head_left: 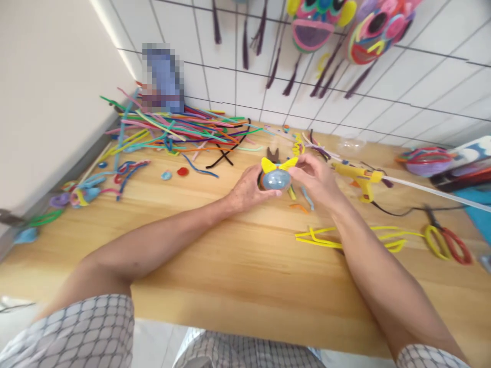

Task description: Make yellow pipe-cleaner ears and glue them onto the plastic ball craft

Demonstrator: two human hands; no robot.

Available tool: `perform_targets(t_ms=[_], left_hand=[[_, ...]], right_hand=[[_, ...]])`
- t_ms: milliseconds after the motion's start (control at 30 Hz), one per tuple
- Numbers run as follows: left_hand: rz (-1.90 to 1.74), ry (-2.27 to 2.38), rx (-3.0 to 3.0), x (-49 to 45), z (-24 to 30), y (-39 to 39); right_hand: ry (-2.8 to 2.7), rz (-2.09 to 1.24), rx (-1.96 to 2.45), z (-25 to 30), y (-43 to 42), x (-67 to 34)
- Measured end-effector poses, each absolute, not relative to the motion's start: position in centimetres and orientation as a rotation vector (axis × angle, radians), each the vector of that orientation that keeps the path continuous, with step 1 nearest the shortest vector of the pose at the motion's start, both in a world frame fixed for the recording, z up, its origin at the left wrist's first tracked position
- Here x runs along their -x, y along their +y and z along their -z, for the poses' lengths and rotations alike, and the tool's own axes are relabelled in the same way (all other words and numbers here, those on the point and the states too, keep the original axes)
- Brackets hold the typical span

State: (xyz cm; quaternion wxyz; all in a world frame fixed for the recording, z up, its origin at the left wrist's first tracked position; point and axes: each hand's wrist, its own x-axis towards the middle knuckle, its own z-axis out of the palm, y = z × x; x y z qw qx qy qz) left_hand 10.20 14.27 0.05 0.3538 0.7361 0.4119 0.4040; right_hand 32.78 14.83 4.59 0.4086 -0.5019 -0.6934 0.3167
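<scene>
My left hand (pixel 246 191) is closed around a shiny blue-grey rounded craft piece (pixel 276 180), thumb along its near side. Two yellow ear-shaped pipe-cleaner pieces (pixel 288 163) stand up from its top edge. From the right, my right hand (pixel 318 180) pinches the right yellow ear with thumb and forefinger. Whether the ears are fixed to the rounded piece cannot be seen. Just behind it lie dark pliers (pixel 272 154). Short orange (pixel 298 208) and blue pipe-cleaner bits (pixel 307 198) rest beneath my right hand.
Loose pipe cleaners (pixel 180 130) are heaped at the back left. A yellow glue gun (pixel 358 176) with a long glue stick, bent yellow pipe cleaners (pixel 318 240) and scissors (pixel 447 240) lie to the right. Decorated masks (pixel 312 28) with tassels hang on the tiled wall.
</scene>
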Motion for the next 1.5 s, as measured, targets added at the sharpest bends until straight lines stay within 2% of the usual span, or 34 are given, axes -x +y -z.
perform_targets(t_ms=[400,933,1300,1500], left_hand=[[-1.134,0.925,-1.619,-10.4,0.2,14.7],[-1.171,1.030,-1.762,-11.1,0.9,15.2],[-0.825,1.173,-1.990,-10.6,-1.5,15.7],[-0.843,1.125,-2.100,-10.1,-0.9,15.9]], right_hand=[[-1.827,-1.047,1.371,-4.4,14.9,-33.2],[-1.608,-1.161,1.403,-4.0,15.0,-32.8],[-1.427,-1.124,1.593,-3.8,14.6,-32.8],[-1.298,-1.088,1.725,-3.6,14.0,-32.6]])
